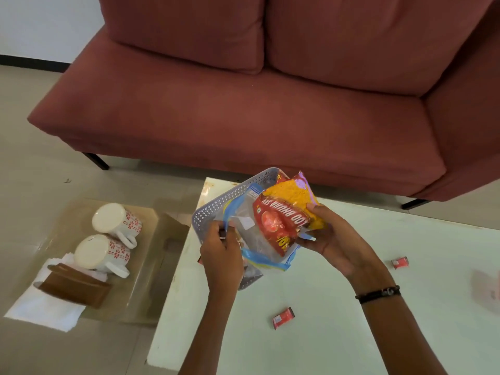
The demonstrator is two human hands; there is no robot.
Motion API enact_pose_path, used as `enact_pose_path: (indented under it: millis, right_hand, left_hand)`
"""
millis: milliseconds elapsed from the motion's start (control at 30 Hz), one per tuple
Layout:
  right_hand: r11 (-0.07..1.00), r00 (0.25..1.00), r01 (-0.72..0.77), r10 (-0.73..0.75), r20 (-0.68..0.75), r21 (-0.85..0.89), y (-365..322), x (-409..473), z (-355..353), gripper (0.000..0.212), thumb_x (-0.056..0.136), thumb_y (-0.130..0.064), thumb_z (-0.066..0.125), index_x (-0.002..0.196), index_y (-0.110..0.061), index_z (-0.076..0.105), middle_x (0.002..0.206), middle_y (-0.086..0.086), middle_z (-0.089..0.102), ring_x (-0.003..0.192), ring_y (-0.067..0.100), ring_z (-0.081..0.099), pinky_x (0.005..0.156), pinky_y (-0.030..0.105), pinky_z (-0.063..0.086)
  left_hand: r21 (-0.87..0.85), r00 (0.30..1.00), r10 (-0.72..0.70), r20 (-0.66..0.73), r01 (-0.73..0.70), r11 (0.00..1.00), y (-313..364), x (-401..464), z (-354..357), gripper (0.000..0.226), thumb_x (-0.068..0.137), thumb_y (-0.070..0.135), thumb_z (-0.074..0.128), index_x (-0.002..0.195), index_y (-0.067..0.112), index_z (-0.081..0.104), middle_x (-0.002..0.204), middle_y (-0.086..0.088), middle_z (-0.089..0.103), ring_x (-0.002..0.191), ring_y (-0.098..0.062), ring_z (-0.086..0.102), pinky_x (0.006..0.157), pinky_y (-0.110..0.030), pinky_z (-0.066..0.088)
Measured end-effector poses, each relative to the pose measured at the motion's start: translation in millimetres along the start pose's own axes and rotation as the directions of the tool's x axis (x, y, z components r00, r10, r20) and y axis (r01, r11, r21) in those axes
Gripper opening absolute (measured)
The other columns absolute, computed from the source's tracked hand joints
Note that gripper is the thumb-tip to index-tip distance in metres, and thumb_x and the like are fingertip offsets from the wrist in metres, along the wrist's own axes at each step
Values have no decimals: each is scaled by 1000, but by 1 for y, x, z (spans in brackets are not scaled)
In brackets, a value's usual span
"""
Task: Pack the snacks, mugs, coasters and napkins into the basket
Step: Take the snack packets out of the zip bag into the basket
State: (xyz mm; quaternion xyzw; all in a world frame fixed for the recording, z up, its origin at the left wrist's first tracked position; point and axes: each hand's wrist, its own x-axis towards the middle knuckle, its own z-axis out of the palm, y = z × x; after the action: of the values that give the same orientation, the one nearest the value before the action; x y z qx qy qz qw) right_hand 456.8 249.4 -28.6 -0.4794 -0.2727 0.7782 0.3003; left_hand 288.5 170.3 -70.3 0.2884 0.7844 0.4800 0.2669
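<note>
Two hands work above a grey perforated basket [216,204] that sits at the far left corner of the pale tabletop [338,280]. The right hand [332,236] has its fingers clamped on a red and yellow snack packet [284,215], thumb on the yellow part and the other fingers underneath, holding it tilted over the basket's near side. The left hand [220,250] has its fingers pinched together on the edge of a clear zip bag with a blue border [257,239], which lies under the snack packet and hangs over the basket's near rim. Whether the packet sits inside the bag's mouth or only on top of it is not clear. A dark bracelet [378,293] circles the right wrist.

On the tabletop lie two small red wrapped sweets: one [282,318] near the front, between the forearms, and another [400,263] toward the right, well apart from the basket.

Left of the tabletop, on a lower glass surface [146,266], two white mugs with red flower patterns [116,223] [101,253] lie just beside each other, handles pointing right. Next to the nearer mug, brown coasters [75,285] rest on white napkins [46,307].

Behind the tabletop stands a dusty-red sofa [243,109].
</note>
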Motion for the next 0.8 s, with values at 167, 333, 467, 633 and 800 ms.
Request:
enact_pose_path:
  millis: [167, 333, 467, 633, 800]
  right_hand:
    - [970, 1000, -5, 5, 1, 242, -10, 5, -13, 41, 77, -27, 66, 114, -9, 62, 101, 11, 71, 90, 25, 68, 79, 41, 58]
    - [996, 995, 90, -89, -51, 21, -18, 14, -23, 46, 71, -14, 69, 116, -12, 61, 96, 4, 73, 82, 16, 70, 75, 32, 59]
    - [978, 972, 127, -156, -176, -165, -33, 28, -48, 40, 77, -9, 70, 116, -9, 62, 104, 8, 70, 91, 22, 67, 68, 29, 59]
    - [929, 938, -32, -100, -332, -368, -37, 60, -78, 23, 83, -25, 65, 102, -15, 58, 102, 8, 68, 81, 18, 65, 67, 29, 51]
    - [770, 954, -137, -66, -292, -623, -28, 95, -95, 44, 76, -14, 74, 117, -12, 57, 108, 12, 69, 86, 22, 67, 68, 28, 52]
  left_hand:
    - [0, 1000, 17, -1, -17, 1000, 6, -1, 8, 19, 95, 25, 47, 95, 8, 56, 85, -4, 60, 76, -13, 58, 55, -5, 45]
    - [-7, 1000, 15, 0, -15, 1000, 5, 1, 11, 21, 95, 26, 47, 94, 7, 56, 86, -7, 60, 78, -17, 59, 54, -6, 44]
    - [4, 1000, -5, -28, 5, 1000, 0, 4, 8, 26, 95, 28, 47, 98, 5, 58, 86, -9, 62, 78, -18, 59, 58, -10, 43]
    - [-45, 999, -14, -40, 13, 999, -5, 1, 4, 24, 95, 29, 48, 97, 9, 59, 88, -10, 65, 80, -23, 63, 61, -22, 46]
    - [-23, 999, -21, -49, 20, 1000, -7, 1, 1, 22, 95, 27, 49, 97, 6, 58, 82, -9, 62, 74, -23, 59, 61, -24, 43]
